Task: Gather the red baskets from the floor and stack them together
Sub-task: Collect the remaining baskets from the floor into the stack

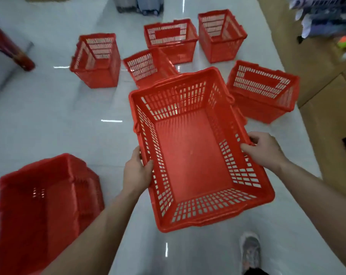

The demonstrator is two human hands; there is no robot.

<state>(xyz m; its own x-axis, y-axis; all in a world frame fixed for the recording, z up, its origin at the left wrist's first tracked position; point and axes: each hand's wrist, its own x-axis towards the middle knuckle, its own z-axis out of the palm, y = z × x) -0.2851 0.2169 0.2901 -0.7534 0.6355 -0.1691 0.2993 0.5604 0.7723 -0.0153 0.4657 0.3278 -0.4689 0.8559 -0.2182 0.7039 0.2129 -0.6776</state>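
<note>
I hold a red slotted basket (pixel 194 153) in the air, mouth up, over the pale tiled floor. My left hand (pixel 137 171) grips its left rim and my right hand (pixel 264 149) grips its right rim. At the lower left stands a stack of red baskets (pixel 43 207), blurred. Several single red baskets stand on the floor farther off: one at the left (pixel 97 60), one in the middle (pixel 146 66) partly hidden by the held basket, one behind it (pixel 171 39), one at the back right (pixel 220 35), and one at the right (pixel 262 92).
Brown cardboard boxes (pixel 330 120) line the right side, with blurred packaged goods (pixel 326 18) above them. A red-topped stand (pixel 11 48) sits at the far left. Suitcases (pixel 140 4) stand at the back. My shoe (pixel 250 251) shows at the bottom.
</note>
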